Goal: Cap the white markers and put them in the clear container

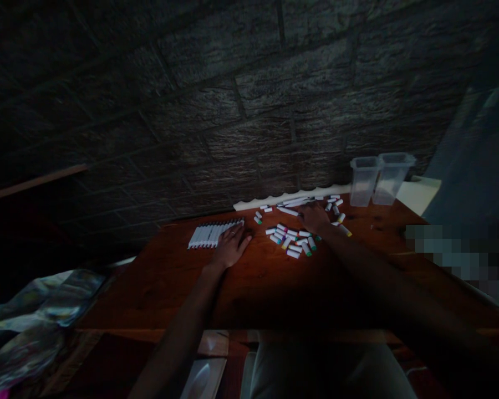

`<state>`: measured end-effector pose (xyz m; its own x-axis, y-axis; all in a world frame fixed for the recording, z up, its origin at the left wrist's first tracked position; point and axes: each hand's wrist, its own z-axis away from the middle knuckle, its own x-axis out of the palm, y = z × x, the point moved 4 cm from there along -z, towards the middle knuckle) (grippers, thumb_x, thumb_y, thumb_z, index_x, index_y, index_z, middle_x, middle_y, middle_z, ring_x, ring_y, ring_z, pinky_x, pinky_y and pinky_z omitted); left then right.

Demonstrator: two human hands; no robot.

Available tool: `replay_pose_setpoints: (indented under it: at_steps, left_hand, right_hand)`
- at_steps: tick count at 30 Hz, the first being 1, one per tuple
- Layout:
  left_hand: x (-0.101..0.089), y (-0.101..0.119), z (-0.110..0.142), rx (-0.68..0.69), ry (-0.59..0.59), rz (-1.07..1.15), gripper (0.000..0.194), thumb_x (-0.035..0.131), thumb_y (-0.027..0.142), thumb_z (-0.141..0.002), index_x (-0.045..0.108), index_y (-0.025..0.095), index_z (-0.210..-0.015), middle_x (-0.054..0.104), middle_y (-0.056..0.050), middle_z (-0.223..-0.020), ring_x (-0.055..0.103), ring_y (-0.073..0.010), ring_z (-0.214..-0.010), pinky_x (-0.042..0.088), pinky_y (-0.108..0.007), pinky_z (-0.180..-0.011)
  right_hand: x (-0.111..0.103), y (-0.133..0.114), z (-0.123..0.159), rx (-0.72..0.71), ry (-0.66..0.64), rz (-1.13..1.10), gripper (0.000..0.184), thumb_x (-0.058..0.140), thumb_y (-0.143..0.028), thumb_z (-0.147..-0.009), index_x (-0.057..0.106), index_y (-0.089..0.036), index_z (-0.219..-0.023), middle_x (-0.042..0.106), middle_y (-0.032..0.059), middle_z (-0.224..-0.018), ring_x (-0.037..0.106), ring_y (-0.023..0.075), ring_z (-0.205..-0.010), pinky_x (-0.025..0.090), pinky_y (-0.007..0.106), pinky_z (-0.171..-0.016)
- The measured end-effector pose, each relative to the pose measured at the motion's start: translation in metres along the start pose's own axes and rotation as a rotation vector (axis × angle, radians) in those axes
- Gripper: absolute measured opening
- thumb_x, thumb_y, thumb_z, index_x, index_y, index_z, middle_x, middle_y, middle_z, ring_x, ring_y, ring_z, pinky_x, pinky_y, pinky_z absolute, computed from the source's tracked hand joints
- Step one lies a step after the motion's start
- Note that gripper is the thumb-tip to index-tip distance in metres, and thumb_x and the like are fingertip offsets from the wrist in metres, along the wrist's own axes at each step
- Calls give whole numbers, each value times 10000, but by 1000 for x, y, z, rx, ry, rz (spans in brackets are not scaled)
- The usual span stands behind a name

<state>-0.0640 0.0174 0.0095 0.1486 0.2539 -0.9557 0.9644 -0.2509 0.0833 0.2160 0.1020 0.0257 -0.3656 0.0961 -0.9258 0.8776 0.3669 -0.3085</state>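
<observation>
My left hand (233,246) lies with its fingers stretched out over the right end of a neat row of white markers (208,235). These markers lie side by side on the brown wooden table (249,293). Farther right, my right hand (315,218) reaches down among loose white markers (288,211) near the back edge. One marker's end meets its fingertips; in the dim light I cannot tell whether they grip it. Between and in front of my hands lies a scatter of short white marker caps (291,234) with coloured ends.
Two clear plastic containers (363,180) stand at the back right, beside a cream-coloured object (419,191). A pale wavy-edged strip (291,196) runs along the back, below a dark block wall (216,133). Shiny plastic wrapping (45,305) lies left of the table.
</observation>
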Motion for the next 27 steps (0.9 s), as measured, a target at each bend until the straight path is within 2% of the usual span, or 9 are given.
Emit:
replay_pose_setpoints:
  at_steps: [6,11,14,19,23,27]
  left_hand:
    - [1,-1,0,-10,-10,8,570,336,522,-961,470,183,-1399,459,-133,-1469,396,-312,-1344,325,-512,-1077]
    - [-3,-2,0,1,16,7,550,345,507,-964,513,158,-1355,499,-134,-1433,423,-296,-1320,334,-484,-1082]
    - [-7,-2,0,-4,46,11,567,331,500,-970,529,111,-1331,550,-149,-1376,461,-286,-1285,340,-456,-1090]
    - [-9,-2,0,-10,49,15,549,323,498,-973,546,129,-1312,561,-138,-1368,480,-281,-1279,355,-450,-1089]
    - [-7,-2,0,-27,36,34,566,334,505,-969,532,111,-1324,540,-148,-1389,461,-282,-1303,347,-443,-1104]
    - [-9,-2,0,-9,86,48,536,351,491,-968,540,126,-1311,561,-140,-1364,474,-280,-1290,367,-453,-1093]
  right_hand:
    - [-5,-2,6,33,48,-15,295,490,-246,-911,713,-155,-1081,714,169,-1072,643,295,-1026,443,398,-916]
    - [-12,-20,18,-47,69,-142,291,473,-323,-947,700,-232,-1106,733,40,-1086,673,197,-986,474,289,-885]
    - [-13,-33,24,-80,109,-330,265,512,-336,-932,700,-250,-1098,739,-3,-1072,682,160,-950,494,257,-860]
    - [-6,-38,25,-24,132,-674,227,614,-305,-862,720,-214,-1041,758,20,-970,697,166,-870,526,272,-823]
    - [-3,-35,25,13,116,-787,208,642,-284,-831,720,-202,-1006,756,27,-935,698,165,-853,527,277,-816]
    - [2,-33,23,47,87,-896,238,653,-295,-814,704,-178,-1014,745,33,-876,686,146,-734,525,251,-712]
